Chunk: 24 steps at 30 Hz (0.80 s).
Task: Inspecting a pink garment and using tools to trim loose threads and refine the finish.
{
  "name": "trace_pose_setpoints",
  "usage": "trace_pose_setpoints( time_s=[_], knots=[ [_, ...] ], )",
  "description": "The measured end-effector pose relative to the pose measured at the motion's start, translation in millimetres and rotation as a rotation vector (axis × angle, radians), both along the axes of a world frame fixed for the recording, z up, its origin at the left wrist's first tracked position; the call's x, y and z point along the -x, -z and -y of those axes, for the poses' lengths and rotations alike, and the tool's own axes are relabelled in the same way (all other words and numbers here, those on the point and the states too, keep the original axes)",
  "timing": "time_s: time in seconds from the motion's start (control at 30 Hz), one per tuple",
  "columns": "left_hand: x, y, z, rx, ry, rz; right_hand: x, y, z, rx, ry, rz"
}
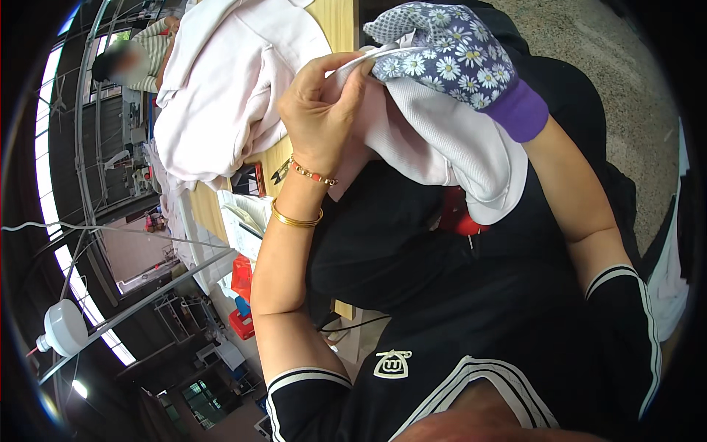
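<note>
My left hand [318, 110] is bare, with a beaded bracelet and a gold bangle on its wrist. Thumb and forefinger pinch the thin edge of a pale pink garment [423, 140]. My right hand [464, 66] wears a purple glove with white daisies and grey dotted fingers. Its fingers are curled, closed on the same edge close to the left fingertips. From there the ribbed cloth drapes down over my dark-clothed lap. Below its hem pokes out a red object [458, 214] with a thin metal tip, mostly hidden.
A heap of pale pink clothing [228, 88] lies on the wooden table [333, 26] to the left. Small thread snips [280, 172] rest near my left wrist. Papers [244, 221] and a red container [241, 324] are lower left. Another person [151, 55] sits far off.
</note>
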<state>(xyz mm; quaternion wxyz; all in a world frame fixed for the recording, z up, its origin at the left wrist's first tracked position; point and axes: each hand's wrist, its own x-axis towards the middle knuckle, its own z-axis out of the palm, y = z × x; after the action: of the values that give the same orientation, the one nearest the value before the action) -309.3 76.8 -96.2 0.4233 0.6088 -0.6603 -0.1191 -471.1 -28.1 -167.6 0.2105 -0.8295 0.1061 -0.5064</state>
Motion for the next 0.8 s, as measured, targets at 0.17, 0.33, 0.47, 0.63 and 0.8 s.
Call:
trace_pose_setpoints(
  time_s=[0.17, 0.33, 0.47, 0.63, 0.8],
  knots=[
    [-4, 7, 1, 0.032, 0.019, -0.003, 0, -7, -4, -0.344, -0.095, -0.043],
    [-13, 16, 3, 0.076, 0.064, 0.058, -12, -10, -17, -1.165, -0.339, 0.151],
    [-14, 15, 3, 0.11, 0.084, 0.159, -13, -4, -14, -1.106, -0.327, 0.106],
    [-12, 10, 2, 0.157, 0.15, 0.277, -6, -8, -12, -0.935, -0.297, 0.047],
    [-13, 10, 2, 0.191, 0.168, 0.355, 1, -12, -10, -0.745, -0.258, -0.004]
  ],
)
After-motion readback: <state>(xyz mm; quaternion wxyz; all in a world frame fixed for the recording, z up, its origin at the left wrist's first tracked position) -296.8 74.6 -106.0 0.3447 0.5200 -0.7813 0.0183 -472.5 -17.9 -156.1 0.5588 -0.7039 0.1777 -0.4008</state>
